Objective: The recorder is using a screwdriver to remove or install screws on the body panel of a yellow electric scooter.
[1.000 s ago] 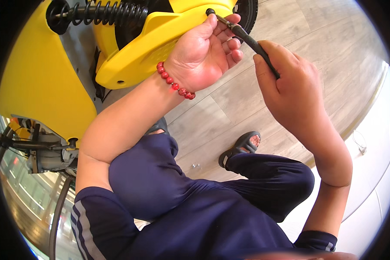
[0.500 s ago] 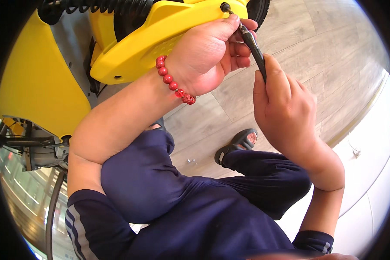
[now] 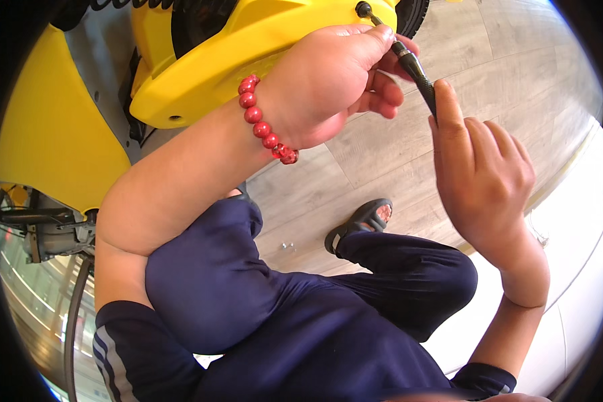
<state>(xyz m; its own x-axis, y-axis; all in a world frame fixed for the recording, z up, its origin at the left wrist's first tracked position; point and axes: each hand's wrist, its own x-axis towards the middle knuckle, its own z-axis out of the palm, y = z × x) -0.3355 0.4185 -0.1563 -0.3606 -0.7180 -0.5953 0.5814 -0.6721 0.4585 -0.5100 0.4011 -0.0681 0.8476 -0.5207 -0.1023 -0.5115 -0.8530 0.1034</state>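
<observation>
A screwdriver with a black textured handle slants across the top of the head view. Its thin shaft reaches a round black fastener on a yellow fender. Thumb and fingers of my left hand pinch the shaft just above the handle; the other fingers curl loosely. A red bead bracelet circles that wrist. My right hand holds the handle's lower end, its index finger stretched along it. The thumb is mostly hidden behind that finger.
A black tyre shows beyond the fender. Another yellow panel and dark metal parts stand at left. Small shiny pieces lie on the wood-look floor, near my sandaled foot. A white surface borders the right.
Both hands and the screwdriver sit further right in view. My right hand has turned, showing more of its back and fingers. The tool's tip is still at the fastener.
</observation>
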